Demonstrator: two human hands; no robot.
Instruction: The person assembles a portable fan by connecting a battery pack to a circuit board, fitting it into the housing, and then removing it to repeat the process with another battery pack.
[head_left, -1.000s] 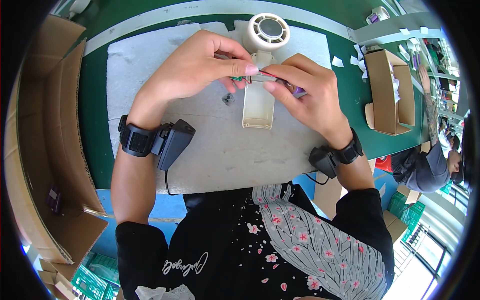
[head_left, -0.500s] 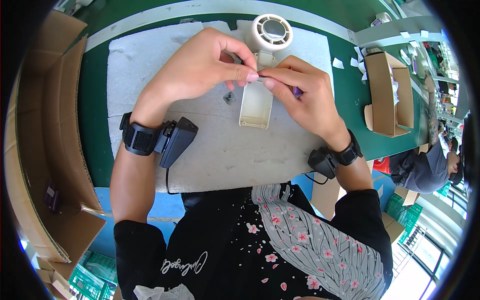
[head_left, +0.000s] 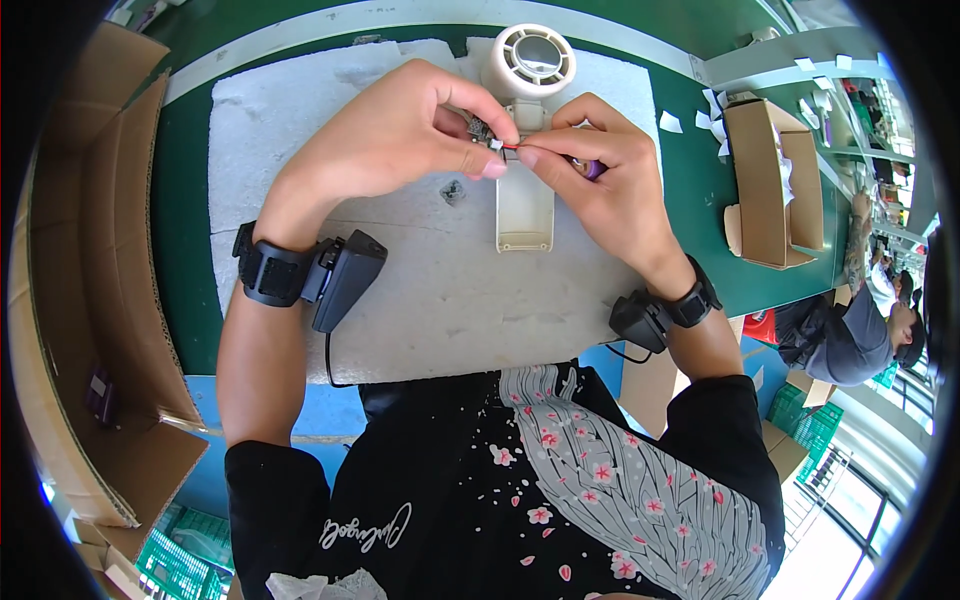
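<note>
A small handheld fan lies on the pad, with a cream round head (head_left: 534, 60) and an open cream handle shell (head_left: 525, 215). Over the top of that shell, my left hand (head_left: 400, 135) curls its thumb and index finger around a tiny white connector (head_left: 497, 145). Thin red and black wires run from it. The thumb and forefinger of my right hand (head_left: 610, 165) pinch the red wire (head_left: 512, 147). A purple piece (head_left: 595, 170) shows under the right fingers; its kind is hidden. Small grey parts beside the left fingertips are partly covered.
A white foam pad (head_left: 430, 300) covers the green bench. A small carton (head_left: 775, 185) stands at right near paper scraps (head_left: 671, 122). At left is a large open carton (head_left: 120, 250). A clear scrap (head_left: 452, 192) lies on the pad. Another person (head_left: 850, 335) sits far right.
My fingertips have drawn slightly apart, so the white connector and red wire now show between them. The handle shell has shifted a little right, and the fan head slightly left.
</note>
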